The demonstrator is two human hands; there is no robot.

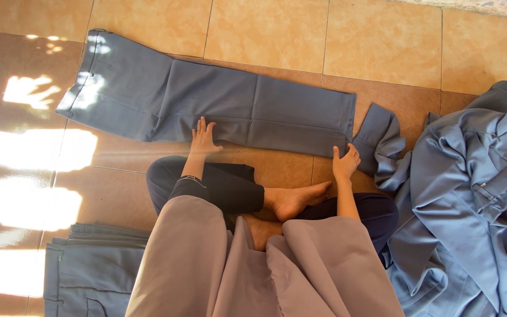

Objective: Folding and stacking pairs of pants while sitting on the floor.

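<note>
A pair of grey-blue trousers (218,100) lies flat on the tiled floor, waistband at the left, leg hems at the right. My left hand (203,137) rests flat on the near edge of the trousers around the middle, fingers spread. At the hem end, my right hand (345,162) pinches the near corner of the trouser leg. I sit cross-legged behind them, my bare feet (291,202) showing between my knees.
A heap of grey-blue garments (470,194) lies at the right, one sleeve reaching toward the trouser hem. A stack of folded grey-blue trousers (92,270) sits at the lower left. Bright sun patches fall on the floor (30,176) at the left.
</note>
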